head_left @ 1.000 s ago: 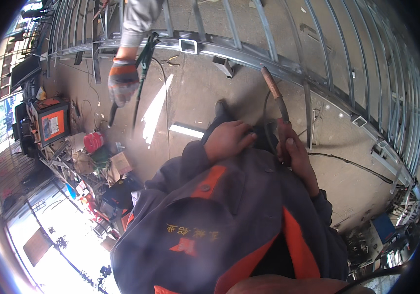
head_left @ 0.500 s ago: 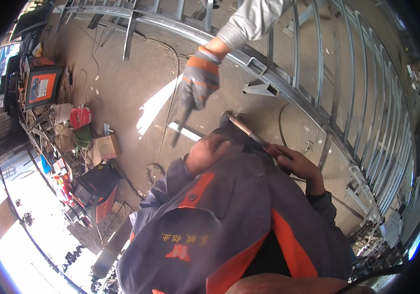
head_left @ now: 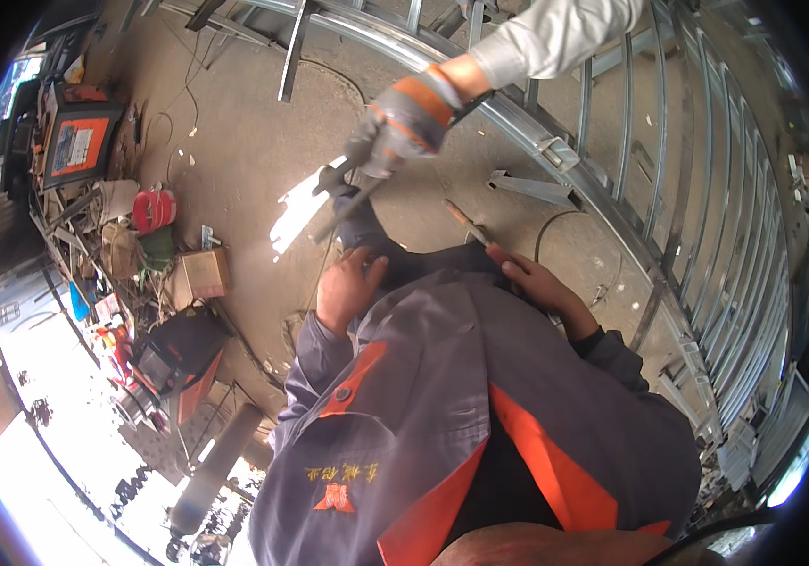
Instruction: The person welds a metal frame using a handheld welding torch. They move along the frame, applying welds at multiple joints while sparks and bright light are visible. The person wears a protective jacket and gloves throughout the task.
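In my right hand [head_left: 548, 291] is a welding torch [head_left: 469, 224] with a copper-coloured nozzle, its reddish grip wrapped by my fingers. The nozzle points away from me, up and to the left. My left hand [head_left: 348, 285] rests near my left thigh, thumb and fingers apart, holding nothing that I can see. Ahead of it, another person's gloved hand [head_left: 406, 123], grey and orange, reaches in from the upper right. That hand grips a dark, slim tool [head_left: 343, 212], blurred by motion, its kind unclear. My dark trouser leg [head_left: 367, 226] stretches out beneath it.
A long metal frame with many bars [head_left: 602, 203] curves along the far and right side. A short metal channel piece [head_left: 532, 187] lies beside it. Cables cross the floor. At left stand an orange-fronted machine [head_left: 79, 146], a red bucket [head_left: 153, 209] and a cardboard box [head_left: 205, 274].
The other person's gloved hand has turned and shifted slightly right and up with the dark tool. My leg has stretched forward to the left. My left hand has moved left, its fingers more spread.
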Available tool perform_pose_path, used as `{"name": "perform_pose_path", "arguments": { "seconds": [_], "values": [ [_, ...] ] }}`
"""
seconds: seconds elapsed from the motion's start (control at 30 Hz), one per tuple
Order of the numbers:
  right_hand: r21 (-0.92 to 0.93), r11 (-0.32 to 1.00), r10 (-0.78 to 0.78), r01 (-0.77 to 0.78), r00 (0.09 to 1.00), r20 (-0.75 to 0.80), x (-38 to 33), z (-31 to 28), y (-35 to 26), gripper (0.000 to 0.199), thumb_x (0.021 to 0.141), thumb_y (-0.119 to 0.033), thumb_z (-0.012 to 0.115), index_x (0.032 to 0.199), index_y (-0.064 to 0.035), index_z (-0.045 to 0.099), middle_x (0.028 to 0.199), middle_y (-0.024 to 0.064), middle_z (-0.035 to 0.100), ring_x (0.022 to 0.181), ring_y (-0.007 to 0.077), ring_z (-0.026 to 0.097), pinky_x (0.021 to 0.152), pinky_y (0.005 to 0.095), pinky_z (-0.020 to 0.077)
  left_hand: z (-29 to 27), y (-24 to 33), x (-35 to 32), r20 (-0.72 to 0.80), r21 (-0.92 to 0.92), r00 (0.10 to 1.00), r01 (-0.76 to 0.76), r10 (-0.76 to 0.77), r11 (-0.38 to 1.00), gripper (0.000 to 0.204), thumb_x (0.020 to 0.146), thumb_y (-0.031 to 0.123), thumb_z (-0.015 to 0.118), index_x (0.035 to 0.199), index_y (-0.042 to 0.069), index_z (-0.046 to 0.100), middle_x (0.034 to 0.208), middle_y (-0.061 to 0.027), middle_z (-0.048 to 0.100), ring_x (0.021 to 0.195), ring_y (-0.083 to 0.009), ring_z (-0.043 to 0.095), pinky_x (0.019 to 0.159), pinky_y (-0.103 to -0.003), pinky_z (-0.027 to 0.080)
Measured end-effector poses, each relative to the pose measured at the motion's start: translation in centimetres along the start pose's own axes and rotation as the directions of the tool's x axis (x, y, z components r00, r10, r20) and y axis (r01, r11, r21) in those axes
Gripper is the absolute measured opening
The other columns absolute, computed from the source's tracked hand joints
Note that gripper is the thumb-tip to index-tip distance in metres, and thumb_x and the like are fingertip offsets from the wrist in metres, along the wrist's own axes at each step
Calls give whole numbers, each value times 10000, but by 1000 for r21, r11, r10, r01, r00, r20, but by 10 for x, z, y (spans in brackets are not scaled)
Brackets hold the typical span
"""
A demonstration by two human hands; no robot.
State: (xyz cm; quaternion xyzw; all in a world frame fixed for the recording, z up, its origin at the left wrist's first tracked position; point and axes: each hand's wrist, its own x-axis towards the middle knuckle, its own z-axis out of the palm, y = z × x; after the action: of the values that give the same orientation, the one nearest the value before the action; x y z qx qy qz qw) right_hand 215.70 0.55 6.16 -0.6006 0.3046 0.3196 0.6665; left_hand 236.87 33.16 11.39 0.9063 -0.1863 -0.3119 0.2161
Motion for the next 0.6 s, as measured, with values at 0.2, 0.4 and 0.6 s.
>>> {"name": "perform_pose_path", "arguments": {
  "seconds": [0.2,0.4,0.6],
  "values": [
    [-35,992,-124,120,979,-163,87,75,-24,669,1073,-504,588,1580,-75,512,1323,109,700,1150,239,674,1005,385,515,-70,-58,101,75,-122,957,-271,281,955,318,977,312,721,1155,49,749,1101,-190,752,1021,-413,724,890,-472,572],
    [-59,996,25,-63,866,-499,136,208,-101,756,1035,-579,604,1583,-70,495,1472,213,647,1386,379,597,1135,435,457,-146,-131,182,301,-91,699,-656,648,750,288,979,298,722,1124,51,749,1037,-180,742,968,-404,715,844,-483,563],
    [27,993,113,-118,826,-552,160,310,-204,757,1034,-602,594,1604,-117,480,1476,223,641,1410,380,579,1152,438,443,-237,-196,200,409,-238,654,-596,636,767,308,994,296,708,1152,33,734,1042,-201,735,963,-416,708,849,-484,556]
  ]
}}
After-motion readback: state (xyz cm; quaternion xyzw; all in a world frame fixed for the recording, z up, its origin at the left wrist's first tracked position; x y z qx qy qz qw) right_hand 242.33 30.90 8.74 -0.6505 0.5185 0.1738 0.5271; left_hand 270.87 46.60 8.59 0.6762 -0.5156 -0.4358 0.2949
